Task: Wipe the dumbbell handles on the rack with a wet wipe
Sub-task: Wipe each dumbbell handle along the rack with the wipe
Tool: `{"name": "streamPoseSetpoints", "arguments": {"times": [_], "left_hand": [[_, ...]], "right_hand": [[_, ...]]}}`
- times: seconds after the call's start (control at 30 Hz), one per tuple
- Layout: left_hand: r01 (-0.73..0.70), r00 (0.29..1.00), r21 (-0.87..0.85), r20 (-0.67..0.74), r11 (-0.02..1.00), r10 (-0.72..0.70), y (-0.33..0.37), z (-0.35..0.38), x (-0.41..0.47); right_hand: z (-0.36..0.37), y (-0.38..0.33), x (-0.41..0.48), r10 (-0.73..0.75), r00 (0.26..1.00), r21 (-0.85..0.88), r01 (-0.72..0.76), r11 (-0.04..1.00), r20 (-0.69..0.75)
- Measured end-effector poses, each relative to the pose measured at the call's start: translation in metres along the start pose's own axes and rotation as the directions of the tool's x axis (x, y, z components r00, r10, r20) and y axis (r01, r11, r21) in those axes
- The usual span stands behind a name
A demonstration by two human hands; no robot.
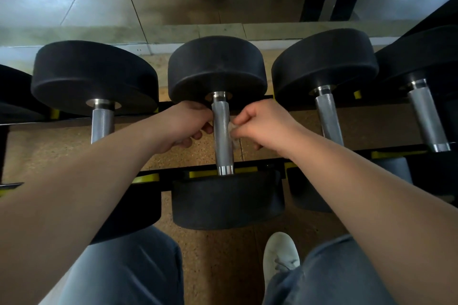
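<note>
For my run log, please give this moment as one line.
step: wiping middle handle | right hand: pinches wet wipe against handle | left hand: curled beside handle, grip unclear

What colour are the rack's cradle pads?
Yellow; the cradle pads show best in the head view.

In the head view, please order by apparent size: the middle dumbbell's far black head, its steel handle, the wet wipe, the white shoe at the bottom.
1. far black head
2. white shoe and steel handle: about alike; the shoe is nearer the camera, so unranked
3. wet wipe, partly hidden
</note>
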State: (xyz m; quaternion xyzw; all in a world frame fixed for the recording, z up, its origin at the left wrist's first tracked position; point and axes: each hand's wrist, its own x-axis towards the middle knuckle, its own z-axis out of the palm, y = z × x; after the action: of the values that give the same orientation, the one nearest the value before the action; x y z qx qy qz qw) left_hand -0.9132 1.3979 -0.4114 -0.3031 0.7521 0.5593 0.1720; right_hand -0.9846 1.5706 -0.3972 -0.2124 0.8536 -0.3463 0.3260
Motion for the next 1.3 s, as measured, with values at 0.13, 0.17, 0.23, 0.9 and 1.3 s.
{"name": "streamPoseSetpoints", "arguments": {"times": [0.13, 0.17, 0.23, 0.9, 1.3], "left_hand": [[-0.005, 1.0, 0.033, -0.003, 0.999, 0.005, 0.0, -0.002, 0.001], [-0.012, 1.0, 0.034, 0.005, 0.999, 0.012, 0.0, -0.002, 0.001], [-0.026, 1.0, 0.029, 0.018, 0.999, 0.026, -0.001, -0.002, 0.0], [-0.102, 0.992, 0.366, 0.101, 0.925, 0.07, -0.003, -0.008, -0.007], [-0.177, 0.968, 0.207, -0.143, 0.962, 0.208, -0.016, -0.056, -0.051]], "right_hand": [[0.006, 0.007, -0.013, -0.05, 0.994, -0.182, 0.067, 0.981, 0.093], [0.009, 0.007, -0.012, -0.093, 0.995, -0.148, 0.099, 0.984, 0.049], [0.015, 0.007, -0.005, -0.16, 0.985, -0.031, 0.158, 0.987, -0.069], [0.005, -0.01, -0.009, -0.244, 0.916, -0.435, 0.37, 0.821, 0.318], [0.044, -0.054, -0.018, -0.248, 0.968, 0.184, 0.248, 0.951, -0.024]]}}
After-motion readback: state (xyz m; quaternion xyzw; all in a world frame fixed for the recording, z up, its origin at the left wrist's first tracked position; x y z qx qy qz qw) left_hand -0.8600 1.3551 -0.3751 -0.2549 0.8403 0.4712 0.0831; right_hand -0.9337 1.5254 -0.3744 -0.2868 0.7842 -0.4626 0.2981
